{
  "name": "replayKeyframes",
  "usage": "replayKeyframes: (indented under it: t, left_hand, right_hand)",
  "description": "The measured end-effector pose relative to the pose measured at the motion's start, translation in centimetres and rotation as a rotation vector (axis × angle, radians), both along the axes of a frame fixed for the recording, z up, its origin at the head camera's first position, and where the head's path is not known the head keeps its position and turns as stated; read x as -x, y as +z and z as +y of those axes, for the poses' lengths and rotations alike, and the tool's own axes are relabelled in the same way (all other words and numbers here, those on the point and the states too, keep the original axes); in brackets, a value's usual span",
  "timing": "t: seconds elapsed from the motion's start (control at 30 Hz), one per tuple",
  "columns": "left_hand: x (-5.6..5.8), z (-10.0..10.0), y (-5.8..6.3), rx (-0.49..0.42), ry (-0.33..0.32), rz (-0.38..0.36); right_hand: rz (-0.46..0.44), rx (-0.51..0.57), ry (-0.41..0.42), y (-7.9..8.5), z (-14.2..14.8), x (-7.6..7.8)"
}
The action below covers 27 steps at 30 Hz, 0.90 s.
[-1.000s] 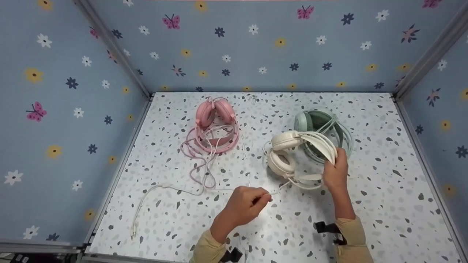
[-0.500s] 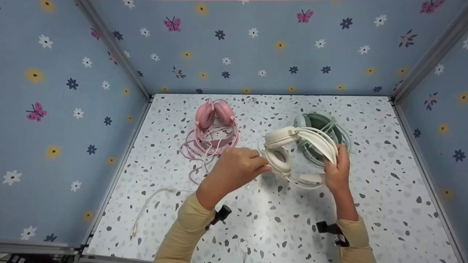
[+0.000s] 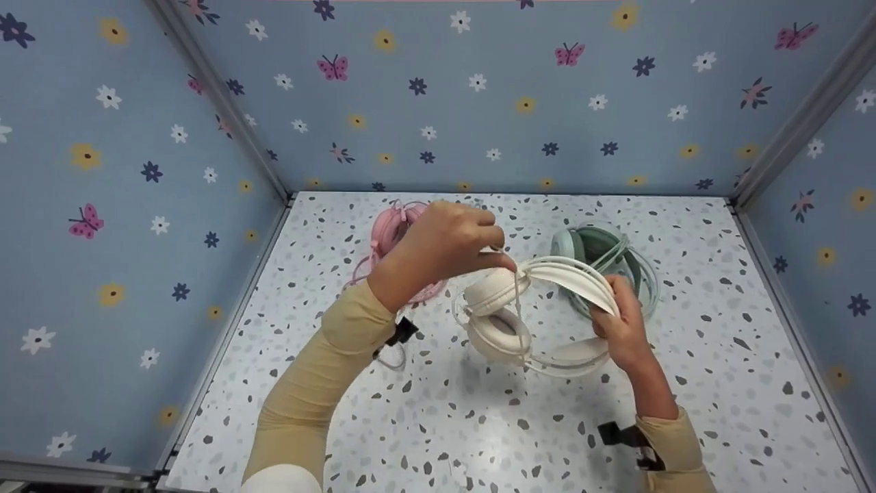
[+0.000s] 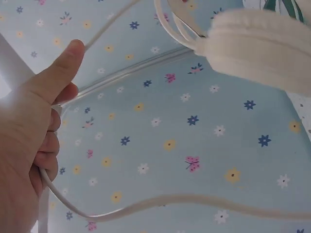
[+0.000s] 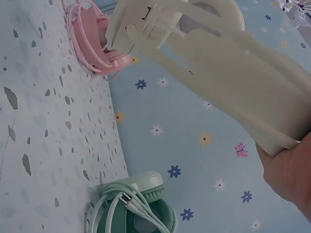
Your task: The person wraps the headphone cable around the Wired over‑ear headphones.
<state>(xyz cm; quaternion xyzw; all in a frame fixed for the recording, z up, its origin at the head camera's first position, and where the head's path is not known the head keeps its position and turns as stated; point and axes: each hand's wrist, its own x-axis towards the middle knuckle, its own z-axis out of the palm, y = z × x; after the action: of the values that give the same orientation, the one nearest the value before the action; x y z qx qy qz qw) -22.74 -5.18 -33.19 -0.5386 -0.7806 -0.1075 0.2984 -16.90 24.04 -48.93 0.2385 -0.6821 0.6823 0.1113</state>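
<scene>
Cream over-ear headphones (image 3: 498,337) are held above the table, ear cups toward the left. My right hand (image 3: 624,327) grips their headband (image 5: 238,77) at its right end. Higher up and to the left, my left hand (image 3: 448,239) holds the headphones' thin white cable (image 4: 170,198). The left wrist view shows one stretch leaving past the thumb and another trailing from under the curled fingers. Part of the cable passes down across the ear cups in the head view. The left hand hides much of the pink headphones (image 3: 388,230) behind it.
Green headphones (image 3: 567,244) with a bundled cable lie on the speckled table (image 3: 712,342), behind the right hand. Blue flowered panels (image 3: 520,130) stand along the back and both sides, joined by metal posts (image 3: 222,103).
My left hand has risen up and away with the cable, from low over the table to above the ear cups. The headphones have tilted and shifted slightly left; the right hand still grips the headband.
</scene>
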Motion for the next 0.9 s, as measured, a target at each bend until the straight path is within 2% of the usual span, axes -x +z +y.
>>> replayKeyframes:
  t: [0.13, 0.27, 0.37, 0.43, 0.5, 0.6, 0.73, 0.8, 0.9]
  left_hand:
    - [2.6, 0.0, 0.3, -0.026, -0.005, -0.078]
    - [4.4, 0.0, 0.2, -0.005, 0.005, -0.18]
    - [5.6, -0.2, -0.6, 0.021, 0.024, -0.285]
    - [6.3, -0.6, -1.5, 0.013, 0.044, -0.372]
    - [6.9, -1.0, -2.6, -0.013, 0.062, -0.495]
    - [7.3, -1.6, -4.6, -0.057, 0.043, -0.767]
    - [7.1, -2.0, -7.9, -0.114, -0.065, -1.148]
    - [6.6, -2.1, -9.8, -0.148, -0.127, -1.28]
    - [5.4, -1.9, -12.9, -0.247, -0.214, -1.447]
  right_hand:
    - [0.013, 0.064, 0.163, 0.2, -0.7, 0.1]
    - [0.053, 0.094, 0.301, 0.2, -1.4, 0.1]
    - [0.061, 0.158, 0.392, 0.2, -1.8, 0.0]
    - [0.037, 0.256, 0.479, 0.3, -2.0, -0.1]
    - [-0.002, 0.379, 0.582, 0.4, -2.2, -0.2]
    - [-0.054, 0.544, 0.734, 0.6, -2.4, -0.3]
    - [-0.077, 0.674, 0.867, 1.0, -2.6, -0.4]
    - [-0.077, 0.715, 0.906, 1.1, -2.6, -0.3]
    - [-0.068, 0.758, 0.934, 1.3, -2.8, -0.1]
